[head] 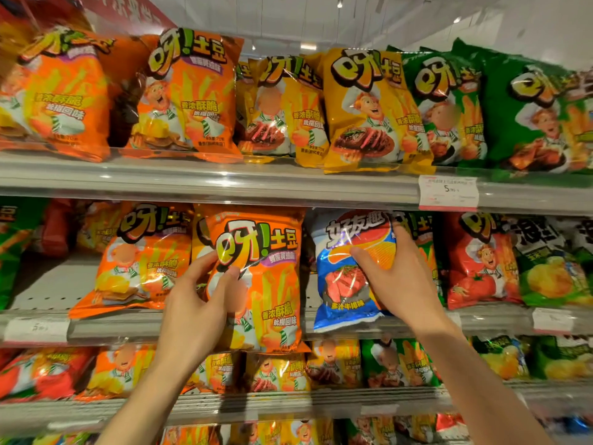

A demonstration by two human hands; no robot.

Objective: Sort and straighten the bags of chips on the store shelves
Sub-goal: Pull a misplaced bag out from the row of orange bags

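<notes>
My left hand (195, 303) grips an orange chip bag (272, 284) by its left edge, thumb on the front, and holds it upright out in front of the middle shelf (192, 326). My right hand (398, 277) grips a blue and white chip bag (340, 277) on its right side; that bag stands on the middle shelf, tilted a little. Another orange bag (138, 261) leans on the same shelf to the left.
The top shelf (224, 178) holds orange, yellow and green bags in a row. Red, green and black bags (478, 261) stand right of the blue one. A white price tag (448, 192) hangs on the top rail. Lower shelves carry several more bags.
</notes>
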